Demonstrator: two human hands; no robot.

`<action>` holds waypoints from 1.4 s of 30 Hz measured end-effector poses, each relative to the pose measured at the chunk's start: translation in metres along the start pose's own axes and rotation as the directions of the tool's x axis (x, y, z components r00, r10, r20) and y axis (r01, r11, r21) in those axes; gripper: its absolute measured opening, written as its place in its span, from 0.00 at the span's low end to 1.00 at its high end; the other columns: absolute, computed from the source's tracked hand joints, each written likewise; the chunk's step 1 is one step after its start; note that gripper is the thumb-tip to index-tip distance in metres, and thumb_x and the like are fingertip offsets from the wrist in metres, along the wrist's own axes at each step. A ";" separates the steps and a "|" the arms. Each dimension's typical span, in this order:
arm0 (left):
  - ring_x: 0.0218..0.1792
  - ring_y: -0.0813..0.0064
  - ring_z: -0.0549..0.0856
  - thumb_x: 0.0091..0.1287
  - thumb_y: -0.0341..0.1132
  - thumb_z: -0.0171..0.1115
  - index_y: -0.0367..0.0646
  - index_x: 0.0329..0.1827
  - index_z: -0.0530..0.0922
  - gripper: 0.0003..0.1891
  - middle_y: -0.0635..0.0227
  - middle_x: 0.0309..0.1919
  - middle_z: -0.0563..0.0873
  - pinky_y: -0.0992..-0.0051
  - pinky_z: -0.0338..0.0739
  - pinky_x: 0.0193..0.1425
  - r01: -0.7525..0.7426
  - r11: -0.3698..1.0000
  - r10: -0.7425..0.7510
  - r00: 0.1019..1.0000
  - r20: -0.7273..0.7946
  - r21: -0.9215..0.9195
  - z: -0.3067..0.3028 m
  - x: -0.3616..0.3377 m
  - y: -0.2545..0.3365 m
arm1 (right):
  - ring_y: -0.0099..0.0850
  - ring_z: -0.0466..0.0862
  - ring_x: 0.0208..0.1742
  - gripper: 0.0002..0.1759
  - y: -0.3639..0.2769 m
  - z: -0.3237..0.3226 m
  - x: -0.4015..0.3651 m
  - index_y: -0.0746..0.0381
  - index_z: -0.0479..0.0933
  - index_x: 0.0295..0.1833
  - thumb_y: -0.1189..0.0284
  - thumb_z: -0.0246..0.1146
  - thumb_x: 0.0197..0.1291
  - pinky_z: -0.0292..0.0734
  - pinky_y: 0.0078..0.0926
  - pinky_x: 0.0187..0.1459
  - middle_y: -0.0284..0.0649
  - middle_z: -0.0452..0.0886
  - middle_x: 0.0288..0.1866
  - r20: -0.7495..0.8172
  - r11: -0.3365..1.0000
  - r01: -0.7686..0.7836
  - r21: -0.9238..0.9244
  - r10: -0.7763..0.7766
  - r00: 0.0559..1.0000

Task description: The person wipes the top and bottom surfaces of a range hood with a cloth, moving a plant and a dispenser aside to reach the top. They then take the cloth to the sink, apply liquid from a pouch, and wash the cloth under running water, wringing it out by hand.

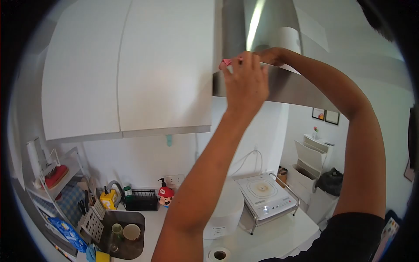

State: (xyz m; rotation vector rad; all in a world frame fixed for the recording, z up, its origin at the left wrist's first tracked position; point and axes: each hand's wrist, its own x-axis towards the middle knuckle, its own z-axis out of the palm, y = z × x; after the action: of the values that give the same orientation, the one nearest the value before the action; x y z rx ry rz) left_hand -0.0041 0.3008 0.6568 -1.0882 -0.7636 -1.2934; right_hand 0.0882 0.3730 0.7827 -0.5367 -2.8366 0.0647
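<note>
Both my arms are raised to the stainless steel range hood (297, 87). My left hand (246, 83) is at the hood's upper left edge, beside the white cabinet, with its fingers curled over a pink cloth (225, 63). Only a small part of the cloth shows past the fingertips. Behind it, my right hand (273, 56) reaches over the hood's top ledge near the shiny chimney (270, 22); its fingers are hidden by my left hand and the hood. A white roll (290, 40) shows beside the chimney, perhaps as a reflection in part.
White wall cabinets (166, 65) adjoin the hood on the left. Below are an induction cooktop (262, 188) on a metal stand, a rounded white appliance (224, 209), a paper roll (219, 255), a red-capped character soap dispenser (165, 195), a black rack (142, 201) and a sink (139, 246) holding cups.
</note>
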 end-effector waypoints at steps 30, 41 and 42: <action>0.63 0.40 0.57 0.38 0.57 0.71 0.46 0.67 0.51 0.55 0.48 0.64 0.57 0.33 0.52 0.55 0.484 0.576 -0.731 -0.057 0.680 0.659 0.249 0.119 0.111 | 0.36 0.77 0.46 0.27 0.044 0.040 -0.047 0.58 0.78 0.46 0.49 0.59 0.47 0.69 0.35 0.48 0.44 0.79 0.45 -0.611 0.822 0.565 0.075 -0.410 0.677; 0.48 0.46 0.73 0.34 0.57 0.72 0.43 0.49 0.70 0.40 0.53 0.47 0.76 0.39 0.63 0.48 0.682 0.627 -0.688 0.256 0.680 0.378 0.193 0.208 0.128 | 0.35 0.77 0.46 0.26 0.076 -0.014 -0.042 0.57 0.77 0.47 0.49 0.58 0.49 0.70 0.35 0.48 0.42 0.78 0.47 -0.105 0.908 0.409 -0.090 -0.417 0.903; 0.48 0.46 0.73 0.34 0.57 0.72 0.43 0.49 0.70 0.40 0.53 0.47 0.76 0.39 0.63 0.48 0.684 0.623 -0.692 0.256 0.675 0.379 0.184 0.216 0.142 | 0.35 0.77 0.46 0.26 0.092 -0.022 -0.043 0.57 0.77 0.48 0.49 0.58 0.49 0.70 0.35 0.47 0.42 0.78 0.47 -0.050 0.925 0.346 -0.158 -0.357 0.933</action>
State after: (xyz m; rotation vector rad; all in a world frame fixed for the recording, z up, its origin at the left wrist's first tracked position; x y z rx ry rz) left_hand 0.1934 0.3854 0.8902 -1.3800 -2.1486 -1.4822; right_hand 0.1654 0.4432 0.7857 -0.0465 -2.8262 -0.2290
